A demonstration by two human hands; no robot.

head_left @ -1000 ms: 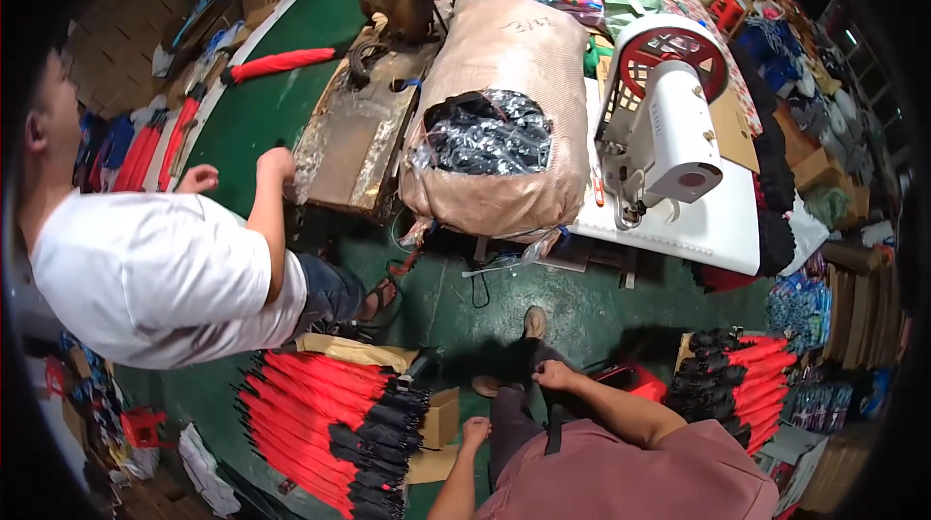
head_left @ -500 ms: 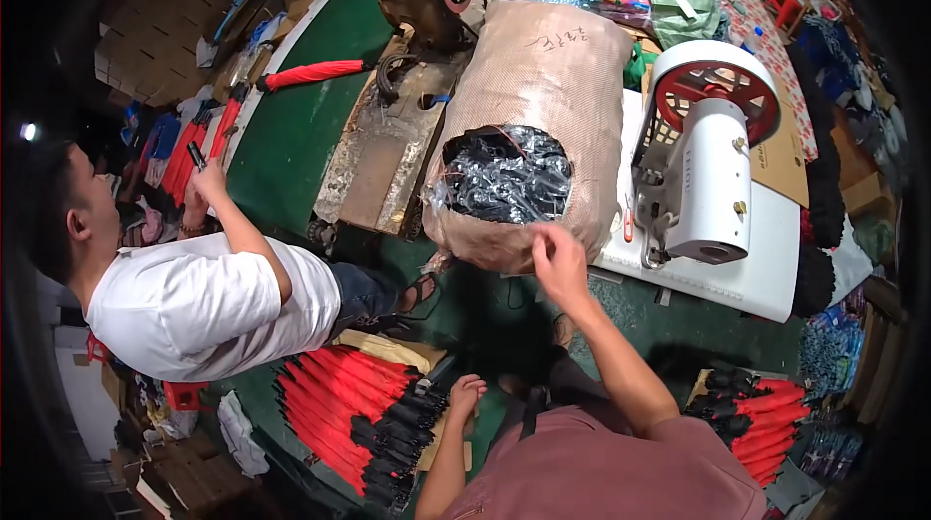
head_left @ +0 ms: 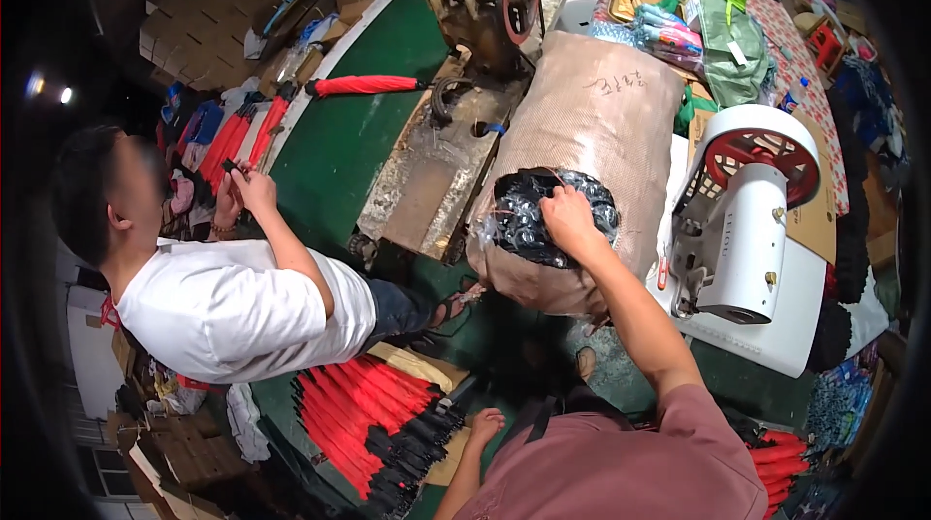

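A large tan woven sack (head_left: pixel 611 113) lies on its side with a round opening at its near end. Black items in shiny clear plastic (head_left: pixel 524 214) fill that opening. My right hand (head_left: pixel 570 217) is over the opening with its fingers drawn together against the contents; what they pinch is hidden. Low beside my body, my left hand (head_left: pixel 487 426) hangs with loosely bent fingers and nothing visible in it. Bundled red umbrellas with black ends (head_left: pixel 359 413) lie on the floor to its left.
Left of me stands a co-worker in a white shirt (head_left: pixel 223 311), holding a small dark object. An old metal machine (head_left: pixel 480 30) is beyond the sack's left side. A white machine with a red wheel (head_left: pixel 747 248) stands to the right. One red umbrella (head_left: pixel 367 84) lies on the green table (head_left: pixel 339 146).
My right hand has moved from the sack's near rim up onto the black contents. The view has shifted, and the co-worker's hands have come closer together.
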